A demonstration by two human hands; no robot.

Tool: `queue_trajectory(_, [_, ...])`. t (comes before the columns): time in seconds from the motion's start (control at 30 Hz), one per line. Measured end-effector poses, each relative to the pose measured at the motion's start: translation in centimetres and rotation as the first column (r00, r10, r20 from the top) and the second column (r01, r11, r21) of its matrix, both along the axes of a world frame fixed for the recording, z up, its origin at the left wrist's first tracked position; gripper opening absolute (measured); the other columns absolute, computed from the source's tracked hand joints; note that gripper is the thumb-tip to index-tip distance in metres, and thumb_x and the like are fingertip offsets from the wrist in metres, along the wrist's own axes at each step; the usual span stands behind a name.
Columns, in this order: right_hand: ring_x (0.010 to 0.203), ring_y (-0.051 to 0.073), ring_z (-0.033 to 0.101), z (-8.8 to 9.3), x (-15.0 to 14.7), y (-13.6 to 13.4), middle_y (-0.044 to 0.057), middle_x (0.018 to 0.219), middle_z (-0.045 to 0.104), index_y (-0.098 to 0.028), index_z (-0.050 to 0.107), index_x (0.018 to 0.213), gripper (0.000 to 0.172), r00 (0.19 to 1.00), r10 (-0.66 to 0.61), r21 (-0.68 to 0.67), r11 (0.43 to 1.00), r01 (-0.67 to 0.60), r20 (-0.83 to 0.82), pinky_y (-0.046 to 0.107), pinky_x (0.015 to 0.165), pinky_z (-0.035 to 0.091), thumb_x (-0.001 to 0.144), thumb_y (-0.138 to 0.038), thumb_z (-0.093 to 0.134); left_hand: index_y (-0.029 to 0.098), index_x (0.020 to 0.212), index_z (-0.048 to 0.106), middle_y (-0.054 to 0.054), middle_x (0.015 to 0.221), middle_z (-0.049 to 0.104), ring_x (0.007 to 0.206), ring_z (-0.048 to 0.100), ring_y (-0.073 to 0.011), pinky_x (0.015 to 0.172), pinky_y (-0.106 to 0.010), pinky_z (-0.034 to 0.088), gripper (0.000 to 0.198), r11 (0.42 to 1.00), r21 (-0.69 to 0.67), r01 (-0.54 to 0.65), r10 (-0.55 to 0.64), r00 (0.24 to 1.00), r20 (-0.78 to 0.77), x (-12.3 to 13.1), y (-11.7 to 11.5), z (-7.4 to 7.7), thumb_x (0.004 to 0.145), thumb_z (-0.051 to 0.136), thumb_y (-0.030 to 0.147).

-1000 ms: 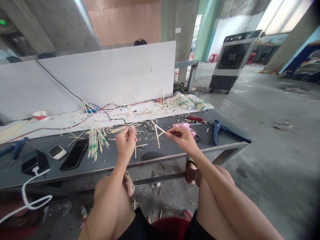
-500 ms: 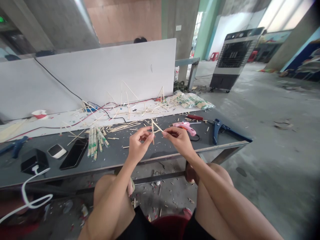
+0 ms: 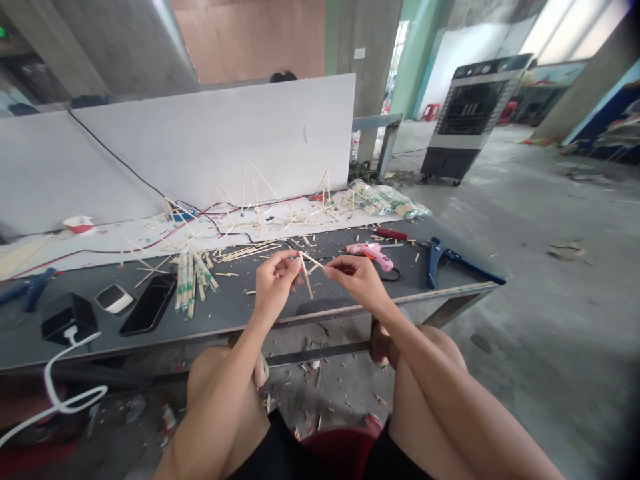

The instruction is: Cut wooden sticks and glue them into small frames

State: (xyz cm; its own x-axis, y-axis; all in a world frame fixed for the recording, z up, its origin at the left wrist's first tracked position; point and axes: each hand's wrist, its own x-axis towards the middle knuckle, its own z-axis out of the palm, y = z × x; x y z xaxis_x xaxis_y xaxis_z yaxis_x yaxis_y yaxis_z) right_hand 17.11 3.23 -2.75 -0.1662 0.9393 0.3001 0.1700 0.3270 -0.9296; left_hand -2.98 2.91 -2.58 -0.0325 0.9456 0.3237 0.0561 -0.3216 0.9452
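Between my hands, above the table's front edge, is a small angled frame of thin wooden sticks (image 3: pixel 307 279), joined at the top with a short piece across. My left hand (image 3: pixel 277 280) is closed, its thumb and fingers pinching the frame near its upper joint. The fingers of my right hand (image 3: pixel 356 279) pinch the lower end of the slanted stick. Just beyond my right hand lies a pink glue gun (image 3: pixel 373 255). Bundled sticks in green-printed wrappers (image 3: pixel 187 283) rest to the left of my left hand.
On the grey table (image 3: pixel 235 313) are a phone (image 3: pixel 150 305), a white device (image 3: pixel 114 299), a black charger (image 3: pixel 70 319), a red-handled tool (image 3: pixel 391 234) and a blue cutter (image 3: pixel 436 263). Stick structures (image 3: pixel 257 207) stand before the white board (image 3: pixel 225 140). An air cooler (image 3: pixel 457 120) stands right.
The stick frame has tilted, its upper joint dropping toward my left hand and its lower end swinging slightly right. My left fingers have shifted up to the joint; my right hand stays nearly still.
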Motion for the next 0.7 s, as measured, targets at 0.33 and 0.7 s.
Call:
queue_trajectory(0.33, [0.059,0.02,0.062,-2.2,0.6,1.2,0.005,0.06,0.07,-0.021,0.075,0.059,0.02,0.858,-0.18,-0.147,0.948,0.282,0.481,0.029,0.059,0.04,0.076,-0.027,0.064,0.018,0.105,0.07,-0.007,0.081,0.076,0.054,0.068,-0.0169,0.046,-0.025,0.048,0.021,0.998,-0.038,-0.049,0.034,0.946,-0.323,1.1,1.8,-3.4,0.087,0.061,0.026])
queue_trajectory(0.7, [0.07,0.021,0.066,-3.6,3.2,1.8,0.007,0.073,0.074,-0.022,0.078,0.071,0.019,0.742,-0.32,-0.091,0.886,0.455,0.589,0.03,0.066,0.042,0.078,-0.028,0.062,0.02,0.097,0.075,-0.007,0.087,0.077,0.077,0.072,-0.0233,0.075,-0.035,0.056,0.023,0.991,0.133,0.004,0.091,0.713,-0.695,2.2,2.4,-4.3,0.085,0.059,0.009])
